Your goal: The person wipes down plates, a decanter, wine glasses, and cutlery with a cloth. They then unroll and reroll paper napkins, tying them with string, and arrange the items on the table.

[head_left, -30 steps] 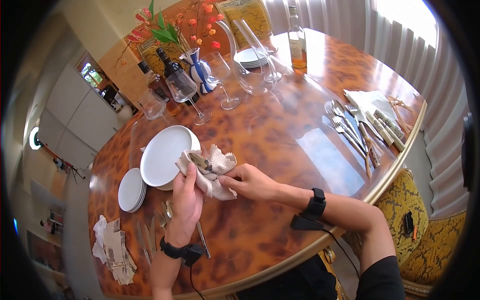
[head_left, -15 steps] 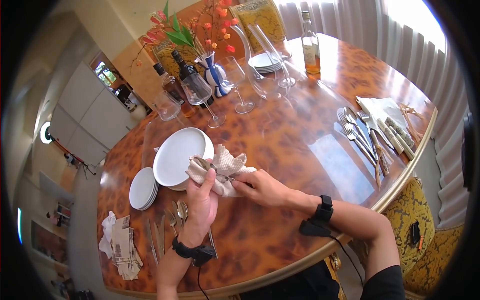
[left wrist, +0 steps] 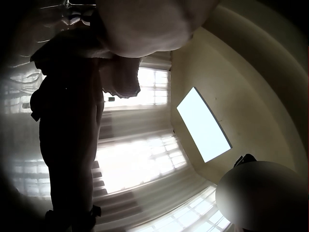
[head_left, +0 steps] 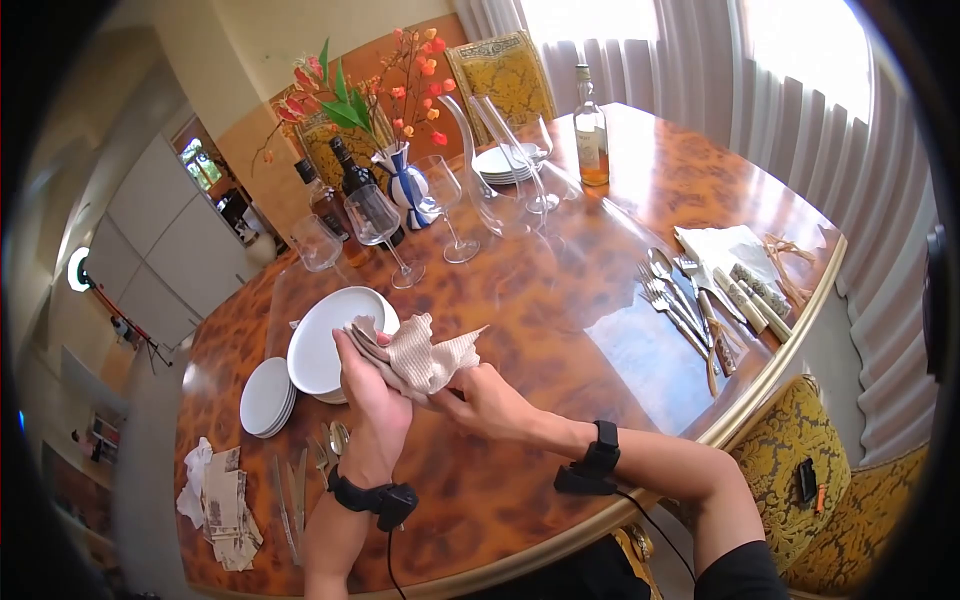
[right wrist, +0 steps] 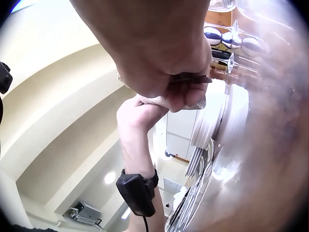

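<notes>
My left hand [head_left: 375,405] holds a crumpled beige paper towel [head_left: 432,352], thumb up along its left side, above the table by the large white plates [head_left: 325,350]. Close at the towel's lower right edge is my right hand [head_left: 490,402], fingers curled. In the right wrist view, the dark end of a spoon [right wrist: 203,79] sticks out between that hand's fingers [right wrist: 178,99]. The towel covers the rest of the spoon. The left wrist view is mostly backlit, with the towel's edge [left wrist: 121,79] below a blurred part of a hand.
Small white plates [head_left: 265,398], knives [head_left: 285,505], a fork [head_left: 320,456] and folded printed napkins [head_left: 230,505] lie left. Several wine glasses [head_left: 374,216], a decanter [head_left: 492,195], bottles [head_left: 592,145] and a vase [head_left: 405,185] stand behind. More cutlery [head_left: 680,305] lies right.
The spoon's bowl showed in the towel earlier; now the towel hides it. The towel's loose end has spread right over my right hand's fingers. The head view has shifted.
</notes>
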Demonstrator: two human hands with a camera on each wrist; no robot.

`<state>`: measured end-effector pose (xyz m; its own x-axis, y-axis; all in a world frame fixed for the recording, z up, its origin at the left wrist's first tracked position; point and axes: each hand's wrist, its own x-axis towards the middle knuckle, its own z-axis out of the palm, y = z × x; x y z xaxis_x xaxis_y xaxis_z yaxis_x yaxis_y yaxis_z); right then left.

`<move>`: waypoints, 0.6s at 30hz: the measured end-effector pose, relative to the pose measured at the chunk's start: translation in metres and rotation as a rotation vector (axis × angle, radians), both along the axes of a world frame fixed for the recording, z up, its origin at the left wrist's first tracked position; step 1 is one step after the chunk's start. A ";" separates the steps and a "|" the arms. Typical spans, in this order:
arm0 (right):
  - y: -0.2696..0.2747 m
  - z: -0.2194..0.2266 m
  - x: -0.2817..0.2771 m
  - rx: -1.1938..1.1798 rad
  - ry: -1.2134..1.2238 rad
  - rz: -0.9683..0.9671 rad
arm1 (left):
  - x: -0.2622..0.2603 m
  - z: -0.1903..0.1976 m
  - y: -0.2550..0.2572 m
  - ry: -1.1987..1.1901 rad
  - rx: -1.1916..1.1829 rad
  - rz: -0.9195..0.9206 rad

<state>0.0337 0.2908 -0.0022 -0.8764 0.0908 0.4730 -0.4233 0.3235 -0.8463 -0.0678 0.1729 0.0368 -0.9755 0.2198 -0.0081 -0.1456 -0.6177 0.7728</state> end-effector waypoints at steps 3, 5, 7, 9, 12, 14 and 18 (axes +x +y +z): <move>-0.001 -0.009 -0.005 -0.039 0.079 0.050 | -0.002 0.007 -0.004 0.162 -0.004 -0.120; 0.000 -0.007 -0.008 -0.054 0.113 0.077 | -0.001 0.011 -0.003 0.174 -0.007 -0.137; 0.004 0.000 -0.006 -0.084 -0.082 0.102 | -0.003 0.015 -0.003 0.194 -0.009 -0.173; 0.001 0.001 -0.004 -0.088 -0.020 0.077 | -0.008 0.016 -0.003 0.202 0.003 -0.159; -0.005 -0.005 -0.007 -0.191 0.013 0.048 | -0.009 0.028 -0.007 0.215 0.036 -0.125; -0.001 0.010 0.001 -0.084 0.002 0.012 | -0.024 0.033 -0.018 0.227 0.097 -0.127; -0.002 -0.001 -0.005 -0.152 -0.076 0.049 | -0.026 0.076 -0.047 0.390 -0.025 0.078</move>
